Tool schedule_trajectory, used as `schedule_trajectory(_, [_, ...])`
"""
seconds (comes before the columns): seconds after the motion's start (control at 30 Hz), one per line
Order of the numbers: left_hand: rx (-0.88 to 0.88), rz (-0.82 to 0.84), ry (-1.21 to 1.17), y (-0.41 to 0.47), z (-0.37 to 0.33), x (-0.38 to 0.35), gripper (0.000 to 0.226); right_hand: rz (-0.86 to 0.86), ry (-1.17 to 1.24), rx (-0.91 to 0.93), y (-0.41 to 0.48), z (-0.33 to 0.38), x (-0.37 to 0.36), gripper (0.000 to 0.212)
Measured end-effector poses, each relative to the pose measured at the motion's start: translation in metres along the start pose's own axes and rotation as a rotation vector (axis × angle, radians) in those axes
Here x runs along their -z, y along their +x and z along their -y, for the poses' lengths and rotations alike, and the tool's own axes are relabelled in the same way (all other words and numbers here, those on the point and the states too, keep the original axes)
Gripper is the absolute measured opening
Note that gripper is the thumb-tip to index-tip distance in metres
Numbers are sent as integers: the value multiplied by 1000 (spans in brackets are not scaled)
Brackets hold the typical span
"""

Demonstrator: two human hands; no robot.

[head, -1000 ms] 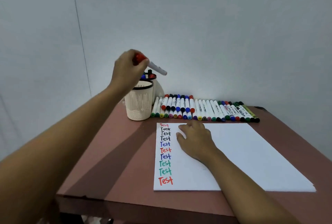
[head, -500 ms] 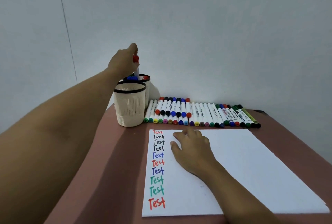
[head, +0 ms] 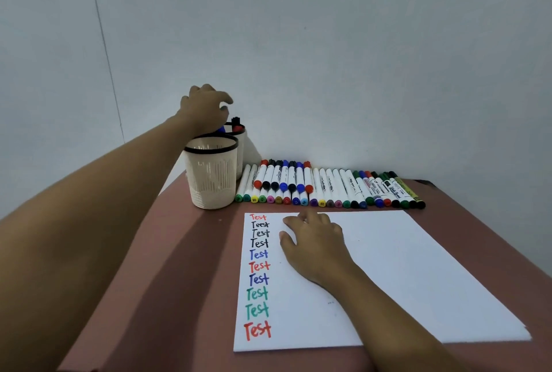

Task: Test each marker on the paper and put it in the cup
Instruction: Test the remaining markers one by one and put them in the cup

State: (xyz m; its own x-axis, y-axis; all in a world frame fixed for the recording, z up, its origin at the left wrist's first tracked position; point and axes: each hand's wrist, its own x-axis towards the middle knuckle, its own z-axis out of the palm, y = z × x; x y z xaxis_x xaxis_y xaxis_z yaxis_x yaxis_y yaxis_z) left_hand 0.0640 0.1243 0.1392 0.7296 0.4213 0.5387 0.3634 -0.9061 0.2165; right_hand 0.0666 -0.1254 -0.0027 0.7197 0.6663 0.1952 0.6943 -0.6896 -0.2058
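Note:
My left hand point(head: 206, 109) hovers over the far cup point(head: 241, 144), fingers loosely spread and holding nothing. That cup holds several markers; a red cap point(head: 237, 127) and a blue one show at its rim. A second beige cup point(head: 211, 173) with a black rim stands in front of it. My right hand point(head: 316, 240) lies flat on the white paper point(head: 403, 267), beside a column of coloured "Test" words point(head: 258, 267). A row of markers point(head: 328, 186) lies along the paper's far edge.
The brown table point(head: 179, 282) ends close on the left and near the front. A pale wall stands right behind the cups and markers. The table's right corner point(head: 430, 185) lies just past the last marker.
My left hand let go of the red marker, which now stands in the far cup. The fingers have opened above the rim. My right hand stayed on the paper.

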Motion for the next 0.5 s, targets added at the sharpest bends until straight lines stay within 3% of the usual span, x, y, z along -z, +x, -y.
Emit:
schedule_trajectory(0.13, [-140,-167,-227,-39,-16,4,30,-17,0,1,0,0,-1,46])
schedule_trajectory(0.23, [-206,-174,-312,-87,-27,-4,27,-22,-20,3,-1,2,-2,45])
schedule_trajectory(0.5, [-38,382,-229,-172,-24,-56,34,24,-33,44,8,2,13,37])
